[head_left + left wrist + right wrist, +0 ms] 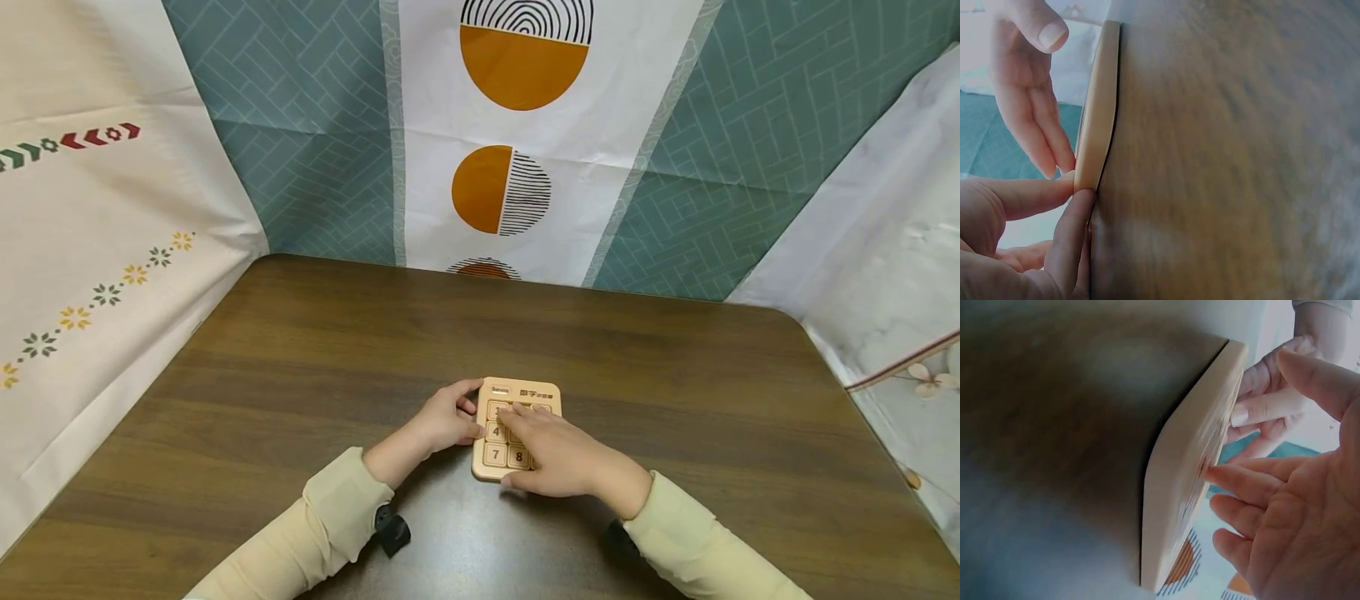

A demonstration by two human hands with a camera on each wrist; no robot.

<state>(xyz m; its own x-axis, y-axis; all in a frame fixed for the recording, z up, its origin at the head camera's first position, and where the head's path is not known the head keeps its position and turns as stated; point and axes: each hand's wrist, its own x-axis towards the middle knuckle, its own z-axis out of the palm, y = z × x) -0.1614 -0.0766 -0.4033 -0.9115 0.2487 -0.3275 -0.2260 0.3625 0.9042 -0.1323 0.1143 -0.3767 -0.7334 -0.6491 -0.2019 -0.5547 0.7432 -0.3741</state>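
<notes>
A light wooden number slide puzzle (pixel 506 444) lies flat on the table, with tiles such as 4, 7 and 8 showing. Its left edge is gripped by my left hand (pixel 444 419), thumb low on the side and fingers by the upper corner. In the left wrist view that hand (pixel 1019 234) meets the corner of the puzzle (pixel 1099 119). Over the tiles lies my right hand (pixel 562 454), its fingers extended and hiding the right-hand tiles. From the right wrist view, a fingertip of this hand (pixel 1297 494) touches the puzzle's face (pixel 1200 465).
The dark wooden table (pixel 337 333) stretches out around the puzzle. A patterned cloth (pixel 510 192) hangs behind it, with a white cloth (pixel 112 217) on the left and a pale one (pixel 892 250) on the right.
</notes>
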